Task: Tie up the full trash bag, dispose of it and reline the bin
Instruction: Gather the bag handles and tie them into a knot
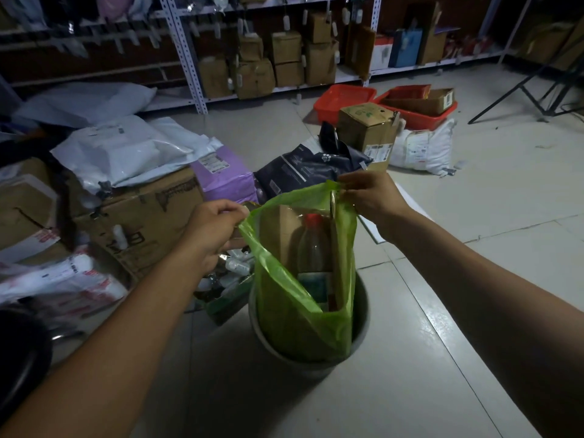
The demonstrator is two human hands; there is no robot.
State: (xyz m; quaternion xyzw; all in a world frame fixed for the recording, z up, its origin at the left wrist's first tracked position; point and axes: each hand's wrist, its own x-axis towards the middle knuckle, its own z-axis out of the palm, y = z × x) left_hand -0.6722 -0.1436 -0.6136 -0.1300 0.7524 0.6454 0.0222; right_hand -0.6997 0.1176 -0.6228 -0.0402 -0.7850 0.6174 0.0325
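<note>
- Below both hands, nearest the camera, a grey bin (311, 363) stands on the pale tiled floor (442, 311), with the lower part of a green trash bag (303, 320) sitting inside it.
- Between the hands the bag's mouth is pulled up and held open; inside show a plastic bottle with a red cap (313, 245) and a piece of brown cardboard (278, 229) just left of it.
- At the bag's left edge, the left hand (211, 230) has its fingers curled and grips the rim of the plastic.
- At the bag's top right corner, a little higher and farther off, the right hand (368, 192) pinches the rim between thumb and fingertips.
- Left of the left hand, a large cardboard box (148, 216) carries white mailer bags (126, 150); a purple parcel (221, 175) lies just beyond that hand.
- Beyond the right hand lie a dark bag (309, 169), a brown carton (368, 128) and a white sack (423, 147).
- Farther still, red trays (344, 101) rest on the floor.
- Farthest off, metal shelving (189, 58) holds stacked boxes (284, 58).
</note>
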